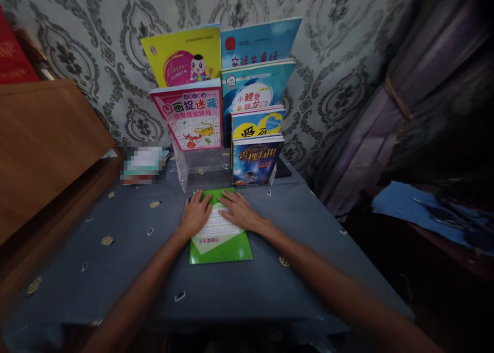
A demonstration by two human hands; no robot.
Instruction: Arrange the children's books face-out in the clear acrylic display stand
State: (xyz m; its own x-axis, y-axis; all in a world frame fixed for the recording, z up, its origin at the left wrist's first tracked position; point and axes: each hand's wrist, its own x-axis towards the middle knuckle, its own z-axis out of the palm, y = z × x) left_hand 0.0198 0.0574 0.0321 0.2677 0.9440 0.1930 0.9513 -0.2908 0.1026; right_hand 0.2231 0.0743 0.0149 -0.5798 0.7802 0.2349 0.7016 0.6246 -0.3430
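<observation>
A green booklet (pixel 222 245) lies flat on the grey tablecloth (pixel 127 270) in front of me. My left hand (pixel 196 212) rests flat on its upper left part, fingers stretched out. My right hand (pixel 241 210) lies flat on its upper right part, fingers spread. Neither hand grips anything. Just behind the booklet stands a clear tiered book stand (pixel 200 168), whose lowest left slot holds nothing. The stand carries a pink book (pixel 189 113), a yellow book (pixel 181 54), a dark blue book (pixel 255 160), a yellow-and-blue book (pixel 257 122) and two teal books (pixel 254 88).
A wooden board (pixel 42 137) leans at the left. A blurred stack of things (pixel 144 162) sits beside the stand. Patterned wallpaper (pixel 328 59) is behind, a purple curtain (pixel 405 95) at the right. Blue cloth (pixel 417 206) lies on a dark surface at the right.
</observation>
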